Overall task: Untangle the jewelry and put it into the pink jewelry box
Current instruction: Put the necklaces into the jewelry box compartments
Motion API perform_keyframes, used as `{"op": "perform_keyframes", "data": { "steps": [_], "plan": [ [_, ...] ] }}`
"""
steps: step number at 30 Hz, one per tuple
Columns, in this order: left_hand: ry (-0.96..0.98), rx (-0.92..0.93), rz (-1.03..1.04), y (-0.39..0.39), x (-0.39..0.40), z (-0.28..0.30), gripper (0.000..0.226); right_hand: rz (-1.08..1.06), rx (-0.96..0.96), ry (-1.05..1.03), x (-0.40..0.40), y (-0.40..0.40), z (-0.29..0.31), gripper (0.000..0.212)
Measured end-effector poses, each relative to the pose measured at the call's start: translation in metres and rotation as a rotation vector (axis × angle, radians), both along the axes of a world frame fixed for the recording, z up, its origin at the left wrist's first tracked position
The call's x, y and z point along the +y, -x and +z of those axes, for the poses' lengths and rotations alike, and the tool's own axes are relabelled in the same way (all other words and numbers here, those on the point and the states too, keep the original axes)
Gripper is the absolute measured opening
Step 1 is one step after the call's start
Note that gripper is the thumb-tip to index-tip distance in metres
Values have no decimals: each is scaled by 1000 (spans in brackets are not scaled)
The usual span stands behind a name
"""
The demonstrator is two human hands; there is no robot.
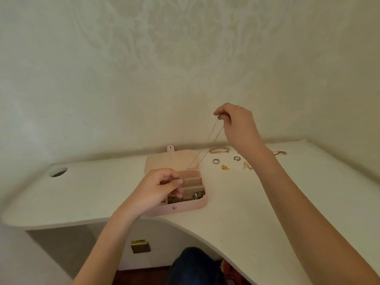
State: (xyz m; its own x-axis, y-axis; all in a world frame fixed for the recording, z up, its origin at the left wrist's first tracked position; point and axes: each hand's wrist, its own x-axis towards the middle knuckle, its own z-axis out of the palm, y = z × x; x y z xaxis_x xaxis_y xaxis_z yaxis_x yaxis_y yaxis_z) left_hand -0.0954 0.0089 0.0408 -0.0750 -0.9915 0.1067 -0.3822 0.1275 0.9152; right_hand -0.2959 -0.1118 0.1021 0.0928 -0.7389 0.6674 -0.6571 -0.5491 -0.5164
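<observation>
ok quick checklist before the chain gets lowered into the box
1. Right hand pinches the chain's top end: ok.
2. Left hand holds the lower end over the box: ok.
3. Chain hangs taut in two strands, no knot seen: cannot tell, too thin.
4. Lid open, flat on the desk: ok.
5. Free compartment: ok, the far ones look empty.
6. Rings and other pieces lie apart from the chain: ok.
</observation>
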Motion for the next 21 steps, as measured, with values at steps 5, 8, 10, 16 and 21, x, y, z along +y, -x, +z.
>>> {"op": "perform_keyframes", "data": {
  "steps": [5,8,10,16,21],
  "plan": [
    [41,227,34,5,0,19,13,170,-133,-62,14,-13,3,31],
    [55,251,58,9,-4,23,12,246,-178,-85,23,-17,6,30],
    [47,261,60,10,-5,22,12,277,-182,-73,27,-19,7,28],
    [48,74,115,6,-4,2,12,329,-176,-117,30,-25,3,26],
    [162,-457,198,-6,2,-8,21,425,-165,-193,37,-35,0,25]
  ]
}}
